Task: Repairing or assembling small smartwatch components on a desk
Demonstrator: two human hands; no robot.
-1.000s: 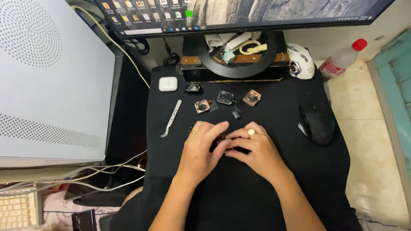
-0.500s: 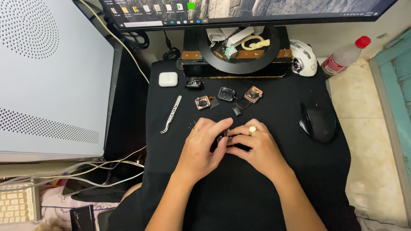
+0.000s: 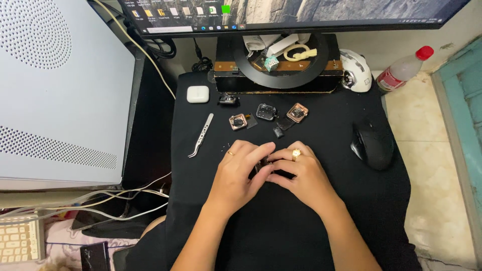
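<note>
Two hands pressed together over a small dark part on the black cloth.

Left hand (image 3: pixel 236 173) and right hand (image 3: pixel 300 173) meeting fingertip to fingertip at the middle of the black cloth (image 3: pixel 281 236); both closed in a pinch around a small dark part (image 3: pixel 261 165), mostly hidden between the fingers, kind not possible to tell; gold ring on each hand; just beyond the hands, three small square casings: copper one (image 3: pixel 238 121), dark one (image 3: pixel 266 111), copper one (image 3: pixel 297 112); metal tweezers (image 3: pixel 202 135) lying to the left, apart from the hands; black mouse (image 3: pixel 372 144) to the right; white earbud case (image 3: pixel 198 94) near the far left corner.
</note>
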